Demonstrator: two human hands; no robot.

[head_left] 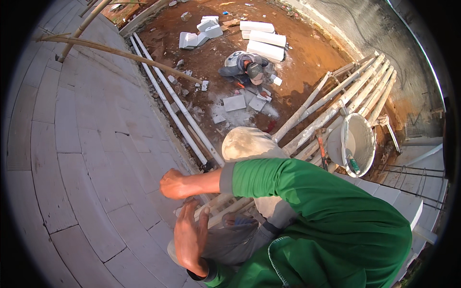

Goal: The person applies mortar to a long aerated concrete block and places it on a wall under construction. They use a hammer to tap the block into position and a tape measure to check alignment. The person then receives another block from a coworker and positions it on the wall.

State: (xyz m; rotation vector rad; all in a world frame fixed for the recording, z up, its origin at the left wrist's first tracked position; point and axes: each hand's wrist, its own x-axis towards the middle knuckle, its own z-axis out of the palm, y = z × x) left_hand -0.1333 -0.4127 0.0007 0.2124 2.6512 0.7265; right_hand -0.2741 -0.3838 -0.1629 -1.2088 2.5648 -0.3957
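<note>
My right hand (171, 184), at the end of a green sleeve crossing the middle, is closed in front of the pale block wall (101, 182); whatever it may hold is hidden. Just below it my left hand (191, 233) has thumb and fingers apart and slightly bent, near the wall and some bamboo poles (234, 207). Beneath my arms are my bent legs in grey-beige trousers. To my right sit a white bucket (350, 141) with a green-handled tool (354, 163) inside and a red-handled tool (321, 146) beside it.
Below, a co-worker (240, 67) in a cap crouches among white blocks (261, 50) on red dirt. Long bamboo poles (336, 110) fan out at right, white pipes (175, 105) run along the wall, a wooden brace (125, 55) slants from it, and rebar (413, 177) juts at far right.
</note>
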